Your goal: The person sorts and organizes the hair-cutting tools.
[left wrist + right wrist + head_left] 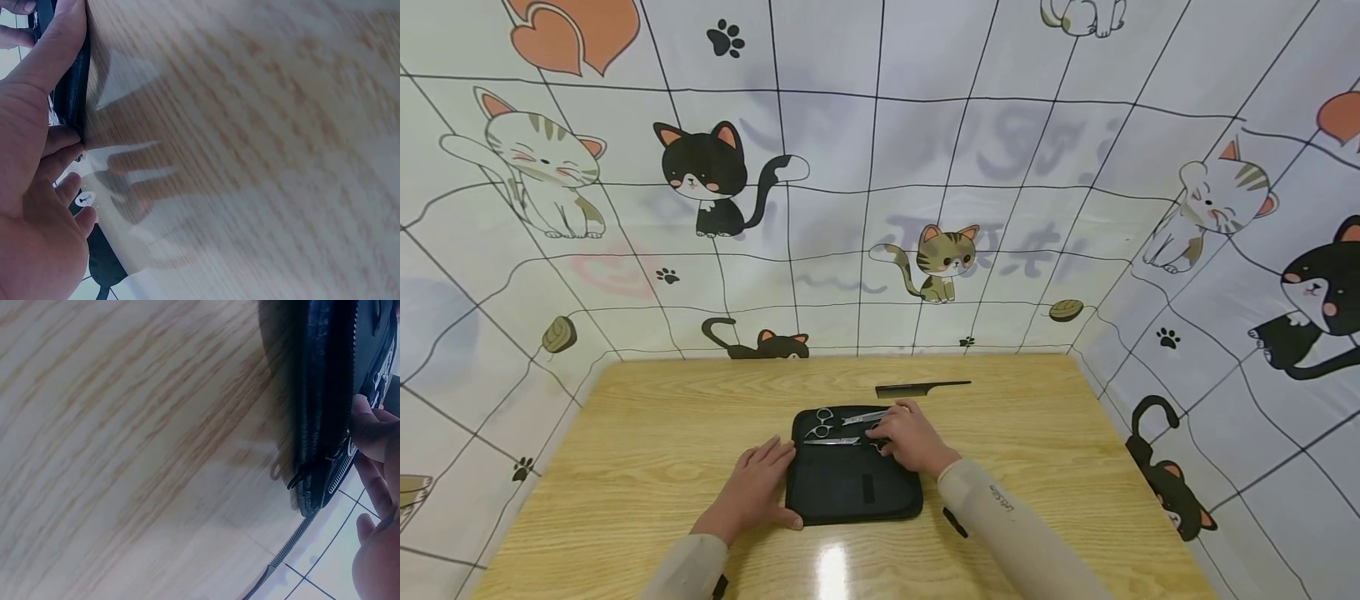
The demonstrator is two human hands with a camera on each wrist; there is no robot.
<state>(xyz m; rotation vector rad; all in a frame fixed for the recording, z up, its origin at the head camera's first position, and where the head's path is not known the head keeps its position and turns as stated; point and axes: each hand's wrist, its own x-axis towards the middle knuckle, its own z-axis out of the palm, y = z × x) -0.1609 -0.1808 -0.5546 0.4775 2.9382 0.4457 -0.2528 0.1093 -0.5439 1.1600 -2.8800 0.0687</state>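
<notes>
A black zip case (842,483) lies unfolded on the wooden table. Two pairs of metal scissors lie head to tail in its upper half: thinning scissors (822,431) with finger rings at the left, and scissors (831,442) whose blades point left. My right hand (916,440) is over the upper right of the case, fingers curled at the handle end of the lower scissors, which it mostly covers. Along the left edge, my left hand (754,487) rests spread, thumb at the lower corner. In the left wrist view, fingers touch the case's side.
A black tail comb (917,389) lies behind the case, its tail pointing right. The wooden table (662,433) meets a cloth backdrop (850,167) printed with cats at the back and sides. A small dark object (955,522) shows beside the right sleeve.
</notes>
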